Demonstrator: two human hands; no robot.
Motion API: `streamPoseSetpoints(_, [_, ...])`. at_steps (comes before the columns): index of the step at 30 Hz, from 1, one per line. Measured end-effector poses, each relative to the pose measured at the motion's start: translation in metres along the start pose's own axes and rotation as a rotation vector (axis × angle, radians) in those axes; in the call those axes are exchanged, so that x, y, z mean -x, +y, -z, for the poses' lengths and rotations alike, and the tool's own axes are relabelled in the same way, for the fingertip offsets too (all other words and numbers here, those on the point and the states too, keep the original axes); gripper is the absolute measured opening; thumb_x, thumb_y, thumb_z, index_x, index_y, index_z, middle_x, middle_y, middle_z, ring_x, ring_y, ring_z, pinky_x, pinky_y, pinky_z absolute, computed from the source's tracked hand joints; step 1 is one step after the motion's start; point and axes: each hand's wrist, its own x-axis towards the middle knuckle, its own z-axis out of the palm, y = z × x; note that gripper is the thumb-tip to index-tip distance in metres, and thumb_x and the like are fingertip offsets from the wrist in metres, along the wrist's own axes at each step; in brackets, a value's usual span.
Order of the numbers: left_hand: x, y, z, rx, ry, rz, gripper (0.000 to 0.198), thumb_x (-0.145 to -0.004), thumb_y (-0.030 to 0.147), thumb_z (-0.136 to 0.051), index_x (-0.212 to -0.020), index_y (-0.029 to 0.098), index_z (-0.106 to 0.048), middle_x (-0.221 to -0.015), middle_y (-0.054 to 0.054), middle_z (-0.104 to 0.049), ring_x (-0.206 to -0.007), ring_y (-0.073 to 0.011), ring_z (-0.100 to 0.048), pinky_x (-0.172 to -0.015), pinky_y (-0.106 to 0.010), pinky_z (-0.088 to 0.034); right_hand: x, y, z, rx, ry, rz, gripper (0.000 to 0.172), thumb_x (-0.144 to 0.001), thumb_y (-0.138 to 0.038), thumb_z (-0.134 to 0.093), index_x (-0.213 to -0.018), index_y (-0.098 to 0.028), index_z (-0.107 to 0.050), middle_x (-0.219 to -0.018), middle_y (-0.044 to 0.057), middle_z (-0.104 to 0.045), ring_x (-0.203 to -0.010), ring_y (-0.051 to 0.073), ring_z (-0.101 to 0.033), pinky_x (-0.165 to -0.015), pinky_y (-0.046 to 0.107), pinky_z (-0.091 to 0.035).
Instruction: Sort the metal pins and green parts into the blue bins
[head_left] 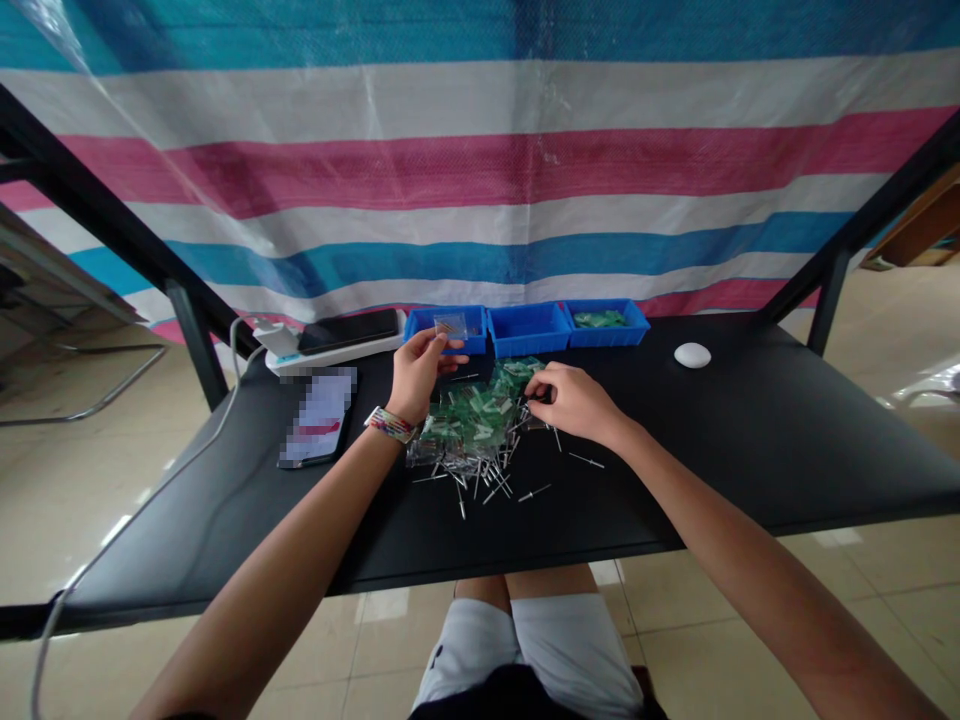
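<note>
My left hand (pixel 417 375) pinches a small clear plastic bag (pixel 453 325) between thumb and fingers, over the left blue bin (pixel 480 347). My right hand (pixel 576 402) is at the right edge of a heap, its fingertips pressed together; whatever they hold, if anything, is hidden. The heap mixes small green plastic packets (pixel 476 415) with loose silver pop rivets (pixel 491 478), some of which lie scattered toward the table's front. Beside the left bin stand a middle blue bin (pixel 529 346) and a right blue bin (pixel 626 337), the latter holding green packets (pixel 600 319).
On the left of the black table (pixel 750 440) lie a phone (pixel 321 418) with its screen lit and a white power strip (pixel 337 356) carrying a dark phone (pixel 349 331). A white mouse-shaped object (pixel 692 355) is at right. Striped sheeting (pixel 525 170) hangs behind.
</note>
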Motion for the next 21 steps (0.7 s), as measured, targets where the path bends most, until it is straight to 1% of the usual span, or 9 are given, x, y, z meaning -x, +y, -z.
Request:
streamPoseSetpoints(2, [-0.0011,0.0003,0.0011,0.013,0.01,0.027,0.022,-0.097,0.026,-0.067,-0.115,0.014,-0.068,-0.107,-0.01,-0.081,-0.075,-0.0154,-0.079,-0.062,-0.022,-0.059,0.0009,-0.0013,-0.0004,0.033,-0.011,0.007,0.008,-0.082,-0.021,-0.079,-0.09,-0.023,-0.08,-0.098,0.004,-0.073,-0.082,0.019,-0.069,-0.069,0.03,-0.045])
streamPoseSetpoints(5, [-0.0015,0.0018,0.0025,0.067,0.007,0.06,0.04,-0.096,0.024,-0.067,-0.134,0.014,-0.063,-0.126,-0.015,-0.078,-0.083,-0.0173,-0.081,-0.068,-0.024,-0.062,0.0017,-0.0022,-0.0016,0.061,-0.021,0.016,0.011,-0.082,-0.021,-0.081,-0.092,-0.023,-0.08,-0.098,0.004,-0.073,-0.082,0.02,-0.069,-0.069,0.03,-0.045])
streamPoseSetpoints(8, [-0.0006,0.0038,0.0038,0.081,-0.046,0.066,0.059,-0.091,0.019,-0.07,-0.149,0.017,-0.057,-0.141,-0.017,-0.071,-0.086,-0.0187,-0.082,-0.07,-0.026,-0.064,0.0016,-0.0012,-0.0027,0.061,-0.032,0.021,0.013,-0.081,-0.02,-0.081,-0.094,-0.023,-0.08,-0.096,0.004,-0.073,-0.081,0.02,-0.069,-0.067,0.029,-0.044])
streamPoseSetpoints(11, [0.0009,0.0044,0.0044,0.058,-0.087,0.054,0.069,-0.087,0.014,-0.067,-0.155,0.021,-0.054,-0.147,-0.017,-0.067,-0.085,-0.0188,-0.082,-0.069,-0.027,-0.064,0.0007,0.0005,-0.003,0.034,-0.037,0.038,0.012,-0.083,-0.017,-0.081,-0.094,-0.022,-0.079,-0.096,0.003,-0.073,-0.078,0.018,-0.067,-0.065,0.029,-0.043])
streamPoseSetpoints(15, [0.002,0.0039,0.0037,0.056,-0.086,0.039,0.071,-0.087,0.014,-0.063,-0.157,0.022,-0.052,-0.15,-0.017,-0.065,-0.084,-0.0191,-0.082,-0.067,-0.026,-0.064,-0.0003,0.0015,-0.0014,0.017,-0.053,0.056,0.008,-0.086,-0.019,-0.082,-0.093,-0.022,-0.079,-0.096,0.004,-0.073,-0.074,0.016,-0.064,-0.063,0.028,-0.041])
streamPoseSetpoints(21, [0.0024,0.0041,0.0018,0.036,-0.082,0.051,0.062,-0.085,0.018,-0.065,-0.147,0.015,-0.059,-0.142,-0.018,-0.07,-0.081,-0.0201,-0.082,-0.065,-0.025,-0.063,-0.0002,0.0012,0.0008,0.027,-0.051,0.056,0.007,-0.088,-0.02,-0.083,-0.094,-0.024,-0.082,-0.095,0.003,-0.071,-0.074,0.016,-0.063,-0.064,0.029,-0.041])
